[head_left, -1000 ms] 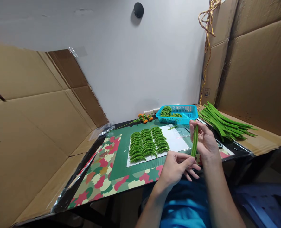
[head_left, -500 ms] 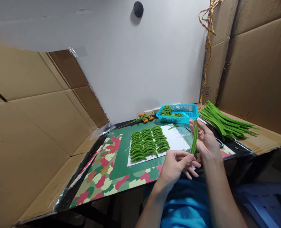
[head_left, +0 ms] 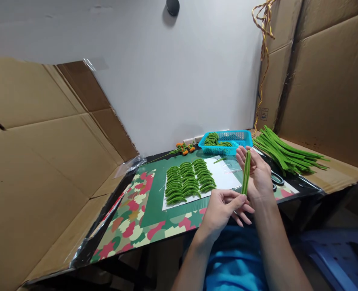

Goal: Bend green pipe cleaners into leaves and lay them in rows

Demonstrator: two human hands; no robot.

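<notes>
One folded green pipe cleaner [head_left: 245, 171] held upright: left hand [head_left: 224, 210] pinches its lower end, right hand [head_left: 257, 176] grips its top; three rows of bent pieces [head_left: 189, 180] on the white sheet [head_left: 224, 178].

My arms are bare from the elbows down to my left hand [head_left: 219, 208] and my right hand [head_left: 259, 178], no rings, watch or gloves on either, and I wear a bright blue garment [head_left: 236, 262] across my lap.
</notes>
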